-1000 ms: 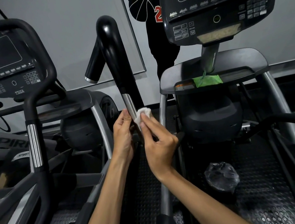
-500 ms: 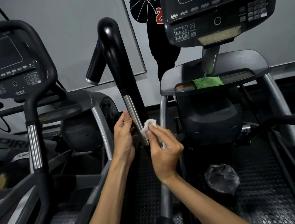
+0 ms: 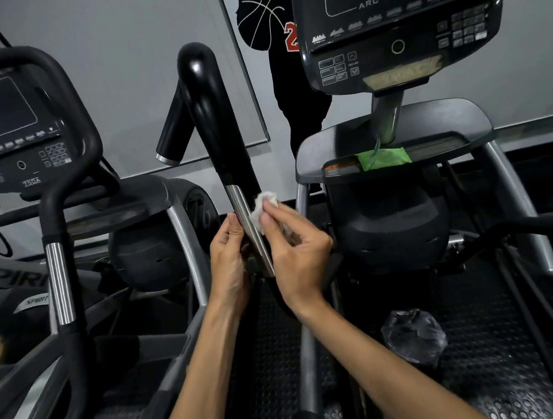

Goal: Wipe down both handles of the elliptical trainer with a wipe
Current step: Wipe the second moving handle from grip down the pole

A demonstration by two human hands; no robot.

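Right hand (image 3: 295,247) pinches a crumpled white wipe (image 3: 263,207) between thumb and curled fingers and presses it against the right side of the handle (image 3: 215,120), at the upper part of its silver strip (image 3: 251,231). Left hand (image 3: 229,261) rests on the strip's left side, fingers straight and pointing upward, touching the metal. That black handle rises between two machines and curves over at its top. Right of it stands the Arc Trainer console (image 3: 398,19), with a green pack (image 3: 384,158) on the tray (image 3: 437,122) below. A crumpled clear bag (image 3: 413,335) lies on the studded mat (image 3: 492,357). On the far left, another machine's handle (image 3: 52,207) carries its own silver strip
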